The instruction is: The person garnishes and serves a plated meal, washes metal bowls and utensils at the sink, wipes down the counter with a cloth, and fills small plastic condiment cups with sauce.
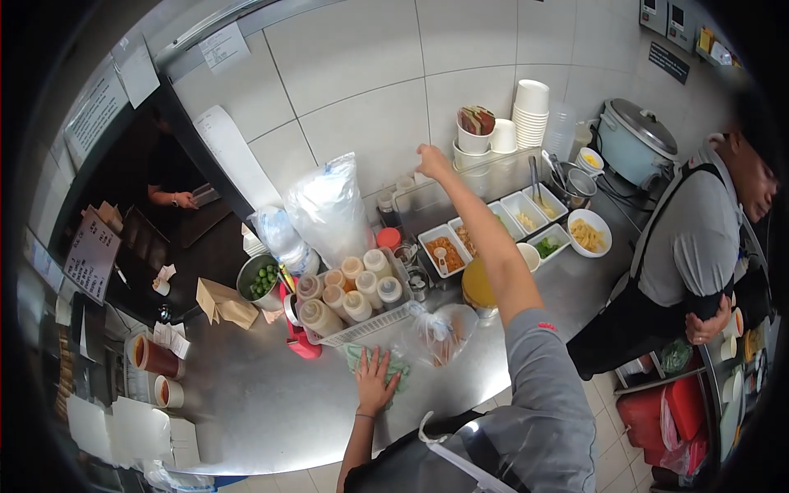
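Observation:
My left hand [375,383] lies flat with fingers spread on a green cloth [399,366], on the steel counter. My right hand [433,162] is stretched far forward near the tiled wall, above the back of a clear topping rack [468,185]. Its fingers are curled; what they hold, if anything, is too small to make out. Pale bottle tops [403,186] stand just below it. Under my right arm are white trays of toppings [445,256] and a container of yellow liquid [477,286]. A knotted clear plastic bag [440,333] sits right of the cloth.
A white basket [366,327] holds several squeeze bottles. Behind it stand a large plastic bag [329,209] and a pot of green limes [263,279]. Stacked cups [531,107] and a rice cooker [637,144] are at the back right. A co-worker [690,230] stands close on the right.

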Tool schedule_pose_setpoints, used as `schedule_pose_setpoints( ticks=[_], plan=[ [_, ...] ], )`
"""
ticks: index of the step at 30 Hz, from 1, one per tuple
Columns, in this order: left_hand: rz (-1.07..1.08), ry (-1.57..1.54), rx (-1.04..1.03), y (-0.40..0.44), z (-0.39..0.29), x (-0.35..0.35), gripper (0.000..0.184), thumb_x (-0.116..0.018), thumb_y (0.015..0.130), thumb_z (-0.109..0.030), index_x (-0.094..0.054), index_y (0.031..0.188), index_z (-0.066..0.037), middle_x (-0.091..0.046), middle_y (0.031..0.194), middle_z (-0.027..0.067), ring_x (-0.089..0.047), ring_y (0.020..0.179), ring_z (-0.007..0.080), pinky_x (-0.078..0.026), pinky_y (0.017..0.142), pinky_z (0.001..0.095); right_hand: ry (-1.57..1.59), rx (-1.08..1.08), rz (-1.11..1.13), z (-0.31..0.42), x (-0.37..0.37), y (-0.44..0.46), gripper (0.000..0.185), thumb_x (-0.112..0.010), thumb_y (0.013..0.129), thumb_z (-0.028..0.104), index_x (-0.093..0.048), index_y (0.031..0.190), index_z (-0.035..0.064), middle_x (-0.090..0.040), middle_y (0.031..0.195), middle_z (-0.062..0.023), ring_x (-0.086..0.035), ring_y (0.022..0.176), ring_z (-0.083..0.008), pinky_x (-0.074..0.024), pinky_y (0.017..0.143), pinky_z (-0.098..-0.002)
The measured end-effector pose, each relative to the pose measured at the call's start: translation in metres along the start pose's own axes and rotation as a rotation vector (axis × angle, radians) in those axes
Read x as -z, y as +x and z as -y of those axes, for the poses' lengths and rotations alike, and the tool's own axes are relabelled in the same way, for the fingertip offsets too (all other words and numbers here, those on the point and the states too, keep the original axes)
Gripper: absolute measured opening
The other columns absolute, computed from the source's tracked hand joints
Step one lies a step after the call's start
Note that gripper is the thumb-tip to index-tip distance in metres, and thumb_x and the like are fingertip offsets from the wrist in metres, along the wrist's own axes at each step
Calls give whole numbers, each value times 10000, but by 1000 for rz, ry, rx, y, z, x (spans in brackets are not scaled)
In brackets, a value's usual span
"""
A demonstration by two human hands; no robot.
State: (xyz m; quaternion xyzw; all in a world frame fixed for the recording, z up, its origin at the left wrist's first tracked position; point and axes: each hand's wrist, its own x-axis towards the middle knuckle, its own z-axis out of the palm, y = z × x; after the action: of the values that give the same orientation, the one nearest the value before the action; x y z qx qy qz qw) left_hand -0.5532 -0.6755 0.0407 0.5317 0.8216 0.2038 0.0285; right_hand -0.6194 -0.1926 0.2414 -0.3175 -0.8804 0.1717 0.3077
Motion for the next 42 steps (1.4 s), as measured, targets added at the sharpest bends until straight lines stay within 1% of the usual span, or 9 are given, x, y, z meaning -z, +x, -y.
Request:
schedule_pose_setpoints(
  ticks=[5, 12, 17, 21, 25, 27, 34, 36, 42],
  plan=[
    [99, 51, -29, -10, -17, 4, 585, -540, 812, -412, -386, 1318, -161, -230, 1426, 112, -139, 1312, 388, -159, 1000, 586, -193, -194, 278, -25, -30, 22, 741, -812, 532, 188, -471, 1180, 79, -547, 1089, -229, -532, 1025, -372, -448, 860, -434],
    [109, -39, 74, -35, -19, 44, 606, -575, 794, -416, -390, 1320, -179, -156, 1435, 176, -163, 1299, 410, -182, 984, 596, -170, -121, 386, -51, -41, 56, 714, -833, 480, 176, -530, 1117, 73, -575, 1064, -202, -550, 1006, -351, -461, 848, -406],
    [-73, -36, 154, -50, -9, 93, 541, -642, 765, -229, -455, 1259, -112, -178, 1413, 224, -214, 1274, 423, -242, 993, 522, -99, -11, 225, -42, -18, 57, 655, -826, 483, 182, -546, 1065, 72, -612, 983, -181, -573, 945, -352, -466, 821, -401],
    [-317, -269, 226, -44, -13, 136, 569, -632, 745, -65, -424, 1274, -52, -236, 1398, 210, -299, 1252, 380, -289, 999, 430, 392, 305, -26, 60, 44, -2, 529, -776, 594, 202, -532, 1046, 78, -623, 914, -86, -593, 850, -220, -473, 717, -331],
    [-436, -652, 252, -20, -43, 169, 647, -646, 730, -42, -366, 1313, -38, -276, 1386, 198, -314, 1256, 344, -295, 1002, 422, 760, 502, 575, 177, 70, -160, 467, -748, 670, 216, -535, 1068, 98, -555, 1012, -15, -522, 910, -137, -434, 760, -293],
    [-540, -1030, 144, -16, -54, 174, 713, -652, 719, 16, -307, 1341, -29, -339, 1355, 171, -398, 1208, 284, -363, 965, 387, 808, 681, 676, 201, 31, -237, 488, -760, 664, 282, -524, 1056, 111, -559, 929, 17, -525, 772, -111, -438, 627, -273],
    [-427, -1129, 260, -73, 22, 132, 662, -605, 740, 95, -291, 1315, 1, -447, 1238, 123, -524, 1063, 207, -487, 781, 278, 1266, 85, 1068, 232, -59, -354, 459, -757, 676, 106, -504, 1055, 48, -549, 934, -4, -549, 799, -97, -452, 678, -230],
    [-545, -1188, 378, -94, 40, 129, 615, -636, 738, 65, -346, 1274, -13, -472, 1181, 131, -534, 1013, 197, -496, 769, 272, 1226, 129, 1011, 234, -81, -369, 486, -757, 685, 158, -499, 1087, 69, -553, 899, -14, -553, 787, -108, -454, 677, -235],
    [-753, -1023, 627, -166, 81, 134, 581, -660, 724, 41, -356, 1212, -45, -467, 1150, 134, -553, 917, 196, -500, 716, 266, 196, 412, 624, 246, -138, -411, 570, -749, 650, 285, -479, 1119, 108, -545, 977, -107, -546, 911, -267, -448, 779, -377]
  ],
)
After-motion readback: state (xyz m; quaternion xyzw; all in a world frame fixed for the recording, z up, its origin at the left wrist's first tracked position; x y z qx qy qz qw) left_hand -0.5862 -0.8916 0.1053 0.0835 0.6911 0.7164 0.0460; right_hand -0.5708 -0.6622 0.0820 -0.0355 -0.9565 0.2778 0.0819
